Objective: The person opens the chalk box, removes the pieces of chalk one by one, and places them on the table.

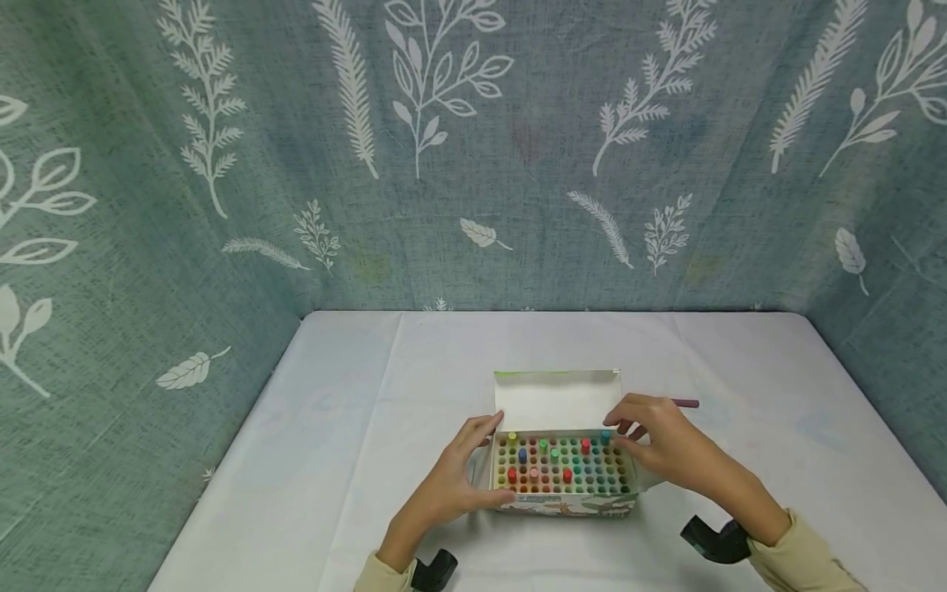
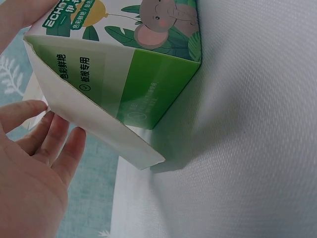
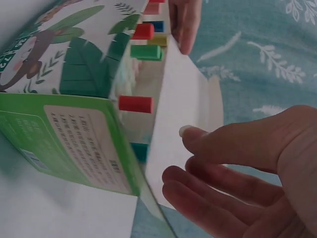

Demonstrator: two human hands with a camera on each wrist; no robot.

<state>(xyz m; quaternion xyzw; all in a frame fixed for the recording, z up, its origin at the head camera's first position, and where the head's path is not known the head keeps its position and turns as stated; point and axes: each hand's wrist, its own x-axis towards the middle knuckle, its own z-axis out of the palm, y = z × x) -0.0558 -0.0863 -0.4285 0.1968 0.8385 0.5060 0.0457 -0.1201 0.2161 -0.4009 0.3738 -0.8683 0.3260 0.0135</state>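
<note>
A chalk box [image 1: 565,505] stands with its lid [image 1: 556,400] raised at the back. Its holed insert [image 1: 543,485] carries several coloured chalk sticks, among them a red chalk [image 3: 135,104] and a green chalk [image 3: 146,52]. My left hand [image 1: 460,475] holds the box at its left end, thumb at the front edge and fingers towards the lid; in the left wrist view those fingertips [image 2: 69,141] touch a white flap. My right hand [image 1: 662,436] hovers at the back right corner by a teal chalk [image 1: 605,437], thumb and fingers bent and apart, with nothing between them.
A dark red stick [image 1: 685,404] lies on the white-covered table [image 1: 355,485] behind my right hand. An end flap [image 1: 648,478] sticks out on the box's right side. Leaf-patterned curtains [image 1: 547,164] enclose the table at the back and sides.
</note>
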